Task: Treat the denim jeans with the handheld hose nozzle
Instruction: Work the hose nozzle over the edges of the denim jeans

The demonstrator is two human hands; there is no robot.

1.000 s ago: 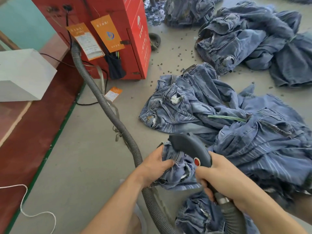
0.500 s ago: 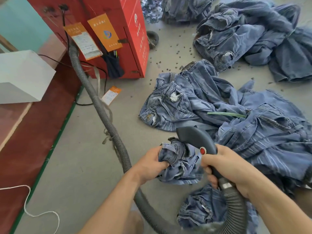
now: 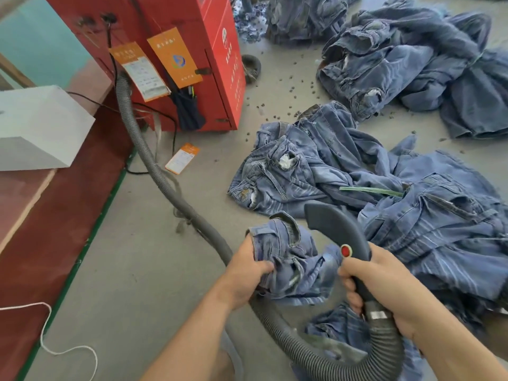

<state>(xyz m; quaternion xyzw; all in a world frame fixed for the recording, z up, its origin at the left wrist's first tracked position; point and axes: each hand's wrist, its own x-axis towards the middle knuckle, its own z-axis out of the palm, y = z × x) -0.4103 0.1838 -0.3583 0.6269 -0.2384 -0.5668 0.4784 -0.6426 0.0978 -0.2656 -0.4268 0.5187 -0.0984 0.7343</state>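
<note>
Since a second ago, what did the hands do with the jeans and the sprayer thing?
The left hand lifted the bunched jeans it grips a little higher. The nozzle in the right hand came off that bunch and now sits beside it, to its right. Nothing was taken hold of or let go. The hose, the red machine and the jeans piles on the floor stayed put.

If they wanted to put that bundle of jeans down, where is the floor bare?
Bare floor lies left of the hose, up to the green-edged red strip. Right of the hose, jeans piles crowd it; small dark bits litter the floor by the red machine.
</note>
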